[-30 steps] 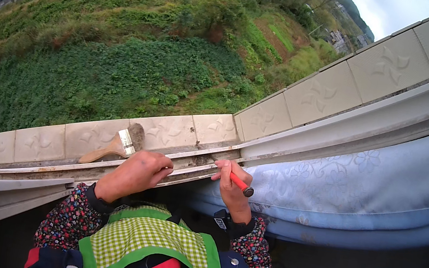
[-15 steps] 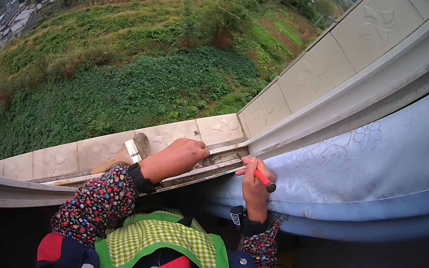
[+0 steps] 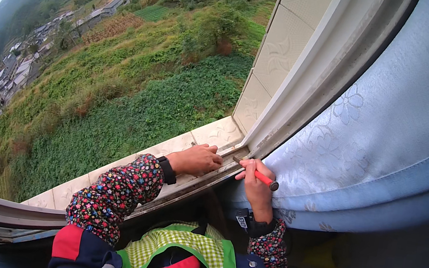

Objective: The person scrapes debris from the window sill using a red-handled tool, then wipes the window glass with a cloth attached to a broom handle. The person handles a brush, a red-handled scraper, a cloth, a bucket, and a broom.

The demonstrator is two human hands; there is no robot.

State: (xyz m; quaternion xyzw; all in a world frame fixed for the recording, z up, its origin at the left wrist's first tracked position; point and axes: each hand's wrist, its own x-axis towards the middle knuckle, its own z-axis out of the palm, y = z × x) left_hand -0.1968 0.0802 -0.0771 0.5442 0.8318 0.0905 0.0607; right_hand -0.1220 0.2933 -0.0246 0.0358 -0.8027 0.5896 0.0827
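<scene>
My right hand (image 3: pixel 257 184) grips a slim tool (image 3: pixel 265 179) with a red handle and a dark butt end. Its short metal tip points into the corner of a dirty window track (image 3: pixel 227 166), and its exact kind is unclear. On the track just to the left rests my left hand (image 3: pixel 195 160), its fingers curled down by the outer rail. Whatever those fingers pinch, if anything, is hidden under them. A small gap parts the two hands.
Outside the track runs a pale tiled sill (image 3: pixel 66 191), with a tiled side wall (image 3: pixel 286 37) rising beside the window frame (image 3: pixel 318 66). A light blue curtain (image 3: pixel 386 135) hangs close to my right hand. Beyond the sill lie green slopes.
My left hand has shifted right, nearer the corner. The view has turned, and the brush that lay on the sill no longer shows. My right hand keeps the tool at the corner.
</scene>
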